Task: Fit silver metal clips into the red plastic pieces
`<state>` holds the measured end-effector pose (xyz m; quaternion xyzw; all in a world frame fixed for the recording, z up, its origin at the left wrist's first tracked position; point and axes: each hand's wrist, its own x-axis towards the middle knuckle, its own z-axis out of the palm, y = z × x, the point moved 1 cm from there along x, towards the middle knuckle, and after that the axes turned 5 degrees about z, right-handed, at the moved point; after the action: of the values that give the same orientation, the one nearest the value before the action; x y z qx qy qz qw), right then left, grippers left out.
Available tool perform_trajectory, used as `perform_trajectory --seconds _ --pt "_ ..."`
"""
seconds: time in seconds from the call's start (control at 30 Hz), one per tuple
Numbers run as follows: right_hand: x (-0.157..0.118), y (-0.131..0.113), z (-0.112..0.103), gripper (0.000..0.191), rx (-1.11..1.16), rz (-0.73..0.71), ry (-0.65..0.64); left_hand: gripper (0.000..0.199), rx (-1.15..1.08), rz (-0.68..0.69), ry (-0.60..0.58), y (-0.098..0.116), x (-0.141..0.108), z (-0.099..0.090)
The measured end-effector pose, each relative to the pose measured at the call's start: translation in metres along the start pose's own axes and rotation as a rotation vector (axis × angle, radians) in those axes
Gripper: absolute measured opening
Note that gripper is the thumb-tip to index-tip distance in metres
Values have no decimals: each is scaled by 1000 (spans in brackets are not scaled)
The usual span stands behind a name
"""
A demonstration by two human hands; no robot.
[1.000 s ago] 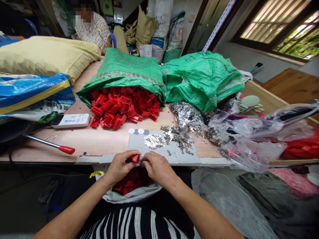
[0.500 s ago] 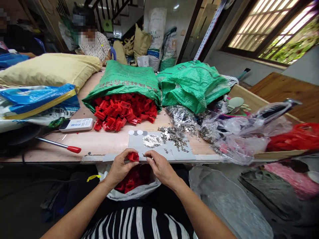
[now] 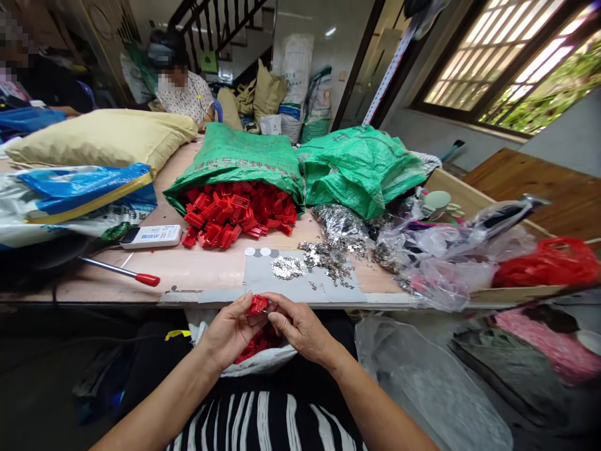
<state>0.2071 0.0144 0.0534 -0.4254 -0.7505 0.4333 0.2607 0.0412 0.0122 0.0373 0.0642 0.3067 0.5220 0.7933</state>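
Note:
My left hand (image 3: 230, 332) grips a small red plastic part (image 3: 257, 305) just off the table's front edge. My right hand (image 3: 298, 327) has come against that part, its thumb and index finger pinched on a tiny metal piece (image 3: 266, 311) at the part's right side. How far the piece sits in the part is too small to tell. Below both hands, on my lap, a white sack (image 3: 263, 364) holds more red parts (image 3: 256, 344). Ahead, a pile of shiny metal pieces (image 3: 287, 267) lies on a grey sheet (image 3: 257, 282), with darker metal pieces (image 3: 328, 260) beside it.
A green sack (image 3: 253, 150) spills red parts (image 3: 239, 216) onto the table. Right of it lie another green bag (image 3: 361, 166), clear plastic bags (image 3: 432, 250) and a red bag (image 3: 549, 263). A red-tipped lever (image 3: 148, 279) juts in at left. A person (image 3: 185, 97) sits across the table.
My right hand has moved left, bringing the metal piece from beside the red part up against it. The left hand has turned slightly. The camera view has shifted a little.

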Motion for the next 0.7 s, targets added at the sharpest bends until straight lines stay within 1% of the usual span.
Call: perform_trajectory --seconds 0.1,0.2,0.3,0.4,0.47,0.53,0.63,0.7 --pt "-1 -4 0 34 -45 -21 24 27 -31 -20 38 -1 -3 1" --pt "-2 -8 1 32 -70 -51 71 29 -49 3 47 -4 -5 0" --pt "-3 -6 3 30 -14 -41 95 21 -7 19 21 -7 -5 -2" --pt "-3 3 6 37 117 29 85 9 100 59 -47 -9 -5 -9" --pt "-2 12 9 42 176 77 89 16 268 134 -84 -9 -3 -18" --pt "0 20 9 42 146 107 139 22 548 235 -83 -9 0 -33" --pt "3 29 5 35 -28 119 261 24 1066 422 -81 -7 9 -61" --pt "8 32 0 30 -145 103 327 23 1170 453 -72 -6 13 -80"
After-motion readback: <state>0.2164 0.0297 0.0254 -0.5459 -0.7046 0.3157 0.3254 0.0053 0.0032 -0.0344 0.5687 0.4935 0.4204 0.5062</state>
